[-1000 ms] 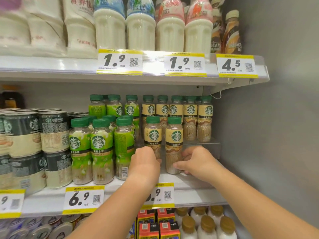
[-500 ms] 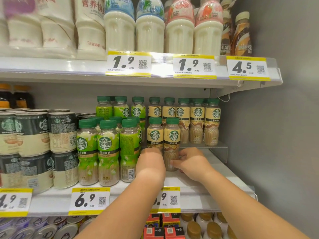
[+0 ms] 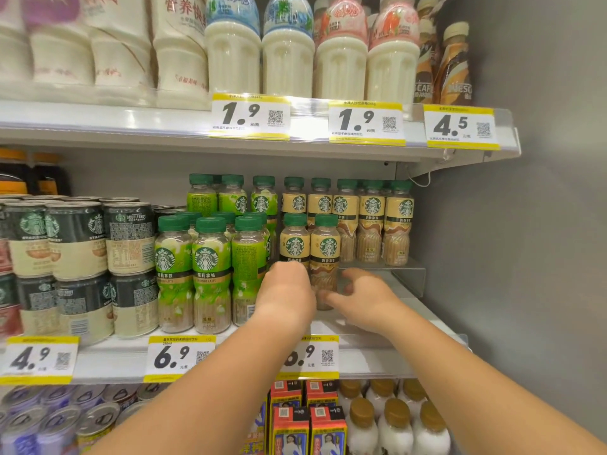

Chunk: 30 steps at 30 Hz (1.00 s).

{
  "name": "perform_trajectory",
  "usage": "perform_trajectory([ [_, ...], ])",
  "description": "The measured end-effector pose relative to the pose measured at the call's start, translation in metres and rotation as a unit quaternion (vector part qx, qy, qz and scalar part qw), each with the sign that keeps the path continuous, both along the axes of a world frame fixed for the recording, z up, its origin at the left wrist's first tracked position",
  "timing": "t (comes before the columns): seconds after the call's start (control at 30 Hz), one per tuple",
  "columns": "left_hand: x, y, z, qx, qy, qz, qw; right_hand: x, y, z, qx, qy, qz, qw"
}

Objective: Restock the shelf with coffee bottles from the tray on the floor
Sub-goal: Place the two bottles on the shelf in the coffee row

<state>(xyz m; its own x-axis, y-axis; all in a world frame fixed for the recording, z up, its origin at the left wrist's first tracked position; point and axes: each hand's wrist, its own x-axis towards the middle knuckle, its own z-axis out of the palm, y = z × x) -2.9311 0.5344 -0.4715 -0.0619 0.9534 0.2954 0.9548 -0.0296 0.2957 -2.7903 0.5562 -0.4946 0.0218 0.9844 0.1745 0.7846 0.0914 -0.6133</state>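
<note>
Left hand [image 3: 289, 292] wraps the left beige coffee bottle [image 3: 294, 239] at frame centre; right hand [image 3: 364, 298], fingers spread, touches its neighbour bottle [image 3: 325, 257] on the shelf [image 3: 410, 310].

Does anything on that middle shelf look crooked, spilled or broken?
Nothing stands out. The tan bottles and green bottles stand upright in rows, with no spill showing. Both hands are at the two front tan bottles.
</note>
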Motion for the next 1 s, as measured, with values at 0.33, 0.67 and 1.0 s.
perform_trajectory([
  [0.33,-0.040,-0.091,-0.052,0.133,0.184,-0.141,0.964,-0.002,-0.094,-0.031,0.090,-0.267,-0.026,0.959],
  [0.67,-0.075,-0.140,-0.170,0.182,0.166,-0.279,0.928,-0.024,-0.192,-0.133,0.140,-0.297,-0.102,0.939],
  [1.0,-0.106,-0.184,-0.352,0.005,0.171,-0.269,0.948,-0.048,-0.259,-0.319,-0.028,-0.315,-0.084,0.945],
])
